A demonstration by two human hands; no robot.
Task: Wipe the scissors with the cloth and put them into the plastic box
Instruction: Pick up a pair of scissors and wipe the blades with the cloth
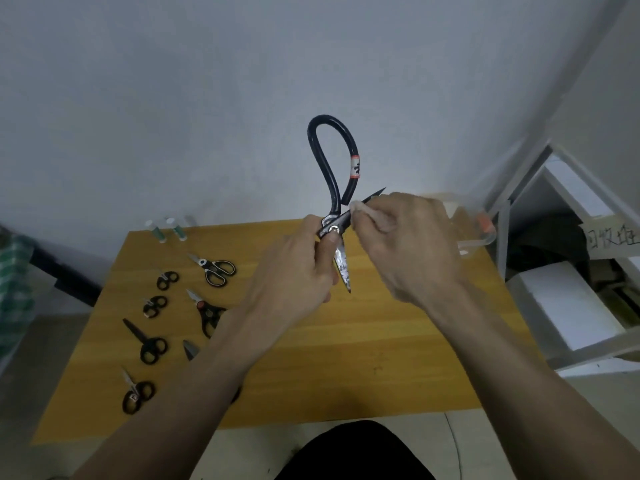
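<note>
A large pair of black-handled scissors (334, 188) is held in the air above the wooden table (363, 358), its blades spread apart. The long loop handle, smooth and dark, is wrapped near one end with a red-and-white label, and it points upward. The lower blade is dull grey metal, mottled with dark spots, and tapers to a point aimed down at the table. The scissors are gripped at the pivot by the left hand (298, 268), whose fingers are curled around the joint with the thumb pressed beside the silver rivet. The other blade, dark and narrow, is pinched through a small pale cloth (367, 211) by the right hand (412, 247), with the fingers bunched closed on the fabric. A clear plastic box (481, 233) with an orange clasp stands at the table's far right corner, partly hidden behind the right hand. Several smaller black-handled scissors (152, 344) are laid out on the left part of the table, and two white-and-green tubes (169, 230) lie at its far edge.
</note>
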